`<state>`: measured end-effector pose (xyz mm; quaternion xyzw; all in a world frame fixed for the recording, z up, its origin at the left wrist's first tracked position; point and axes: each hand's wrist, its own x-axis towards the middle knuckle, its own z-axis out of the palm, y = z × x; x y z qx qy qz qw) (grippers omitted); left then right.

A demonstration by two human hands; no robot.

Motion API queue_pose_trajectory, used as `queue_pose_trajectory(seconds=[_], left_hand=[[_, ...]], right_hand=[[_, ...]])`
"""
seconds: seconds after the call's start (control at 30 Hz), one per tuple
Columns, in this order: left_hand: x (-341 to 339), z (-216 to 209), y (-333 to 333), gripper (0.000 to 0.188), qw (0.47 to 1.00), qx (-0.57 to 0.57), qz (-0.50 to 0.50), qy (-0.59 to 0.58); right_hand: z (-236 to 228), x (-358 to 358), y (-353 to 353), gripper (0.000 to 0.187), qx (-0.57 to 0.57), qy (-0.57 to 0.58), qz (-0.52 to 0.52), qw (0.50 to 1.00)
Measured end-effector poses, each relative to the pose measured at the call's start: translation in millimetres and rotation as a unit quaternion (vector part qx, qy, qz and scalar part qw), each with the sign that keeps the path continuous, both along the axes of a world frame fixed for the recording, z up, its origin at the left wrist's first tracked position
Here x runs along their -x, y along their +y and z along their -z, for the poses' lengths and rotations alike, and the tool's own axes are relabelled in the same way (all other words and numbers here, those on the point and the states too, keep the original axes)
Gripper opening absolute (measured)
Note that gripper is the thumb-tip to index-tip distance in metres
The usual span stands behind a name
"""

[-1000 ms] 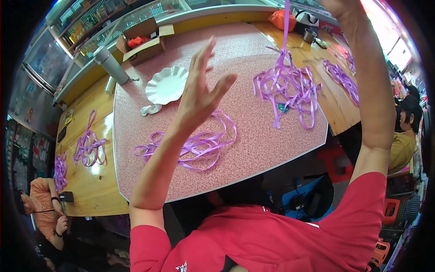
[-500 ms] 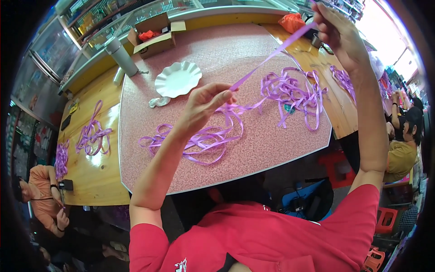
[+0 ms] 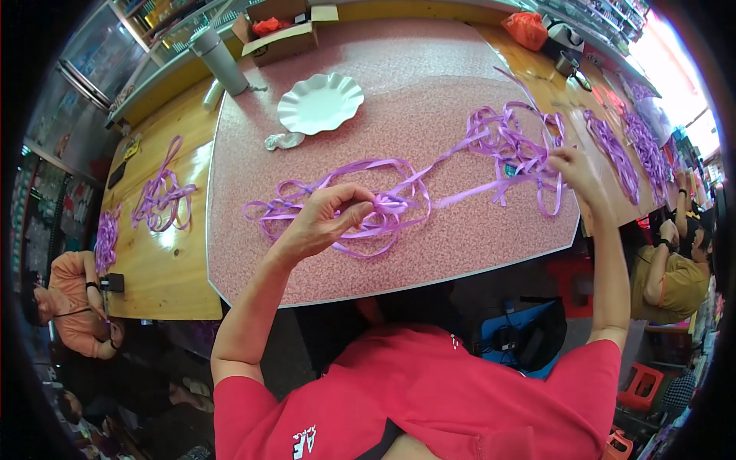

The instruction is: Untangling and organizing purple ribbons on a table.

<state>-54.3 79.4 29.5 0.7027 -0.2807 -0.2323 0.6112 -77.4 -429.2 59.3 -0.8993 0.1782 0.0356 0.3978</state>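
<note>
While a bunched loop of purple ribbon (image 3: 392, 205) is pinched between thumb and fingers of the left hand (image 3: 316, 224) above a loose pile (image 3: 385, 223) on the pink table (image 3: 460, 249), a strand (image 3: 494, 187) appears gripped by the curled right hand (image 3: 579, 175) beside a second tangle (image 3: 518, 146). Gathering of ribbon seems in hand; a steady left pinch and gentle, snag-free pull seem called for.

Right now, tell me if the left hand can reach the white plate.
Probably yes: the left hand pinches purple ribbon, but only low ribbon loops and pink tabletop seem to lie between it and the plate.
</note>
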Motion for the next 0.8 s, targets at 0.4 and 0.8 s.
queue_pose_trajectory(seconds=[0.4, 0.8], left_hand=[[9, -16, 0, 0.018, 0.998, 0.061, -0.025, 0.01], [7, -12, 3, 0.012, 0.976, 0.195, 0.053, 0.086]], right_hand=[[78, -67, 173, 0.017, 0.204, -0.233, -0.314, 0.897], [36, -102, 105, 0.019, 0.107, -0.191, -0.189, 0.957]])
